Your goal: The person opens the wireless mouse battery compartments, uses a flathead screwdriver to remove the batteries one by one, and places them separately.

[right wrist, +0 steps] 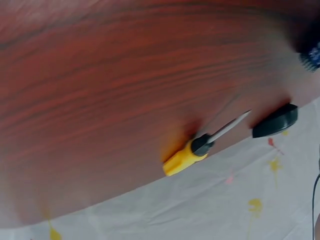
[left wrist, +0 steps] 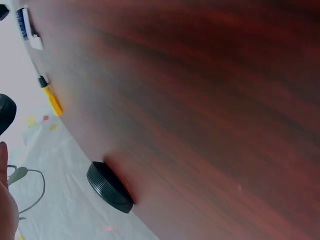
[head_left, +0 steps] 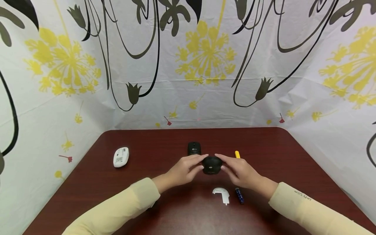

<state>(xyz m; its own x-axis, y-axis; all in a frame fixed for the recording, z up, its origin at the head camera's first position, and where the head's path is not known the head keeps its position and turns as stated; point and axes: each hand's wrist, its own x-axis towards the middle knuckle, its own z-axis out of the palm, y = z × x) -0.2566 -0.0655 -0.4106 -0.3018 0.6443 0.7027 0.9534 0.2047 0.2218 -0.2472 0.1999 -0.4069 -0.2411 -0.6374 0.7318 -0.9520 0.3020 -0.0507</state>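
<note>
Between my two hands in the head view is a rounded black computer mouse (head_left: 212,165), seen end-on with a small pale mark. My left hand (head_left: 188,168) pinches its left side between fingers and thumb. On the opposite side my right hand (head_left: 242,171) holds it the same way. Only an edge of this mouse (left wrist: 6,114) shows in the left wrist view, beside part of the hand. Below the hands lie a white curved plastic cover (head_left: 222,194) and a dark blue battery (head_left: 239,195).
Another black mouse (head_left: 194,148) sits behind my left hand. A yellow-handled screwdriver (right wrist: 184,159) lies behind my right hand. Far left, a white mouse (head_left: 121,157) rests label side up on the dark red table (head_left: 152,143). Patterned white cloth (head_left: 176,98) surrounds the table.
</note>
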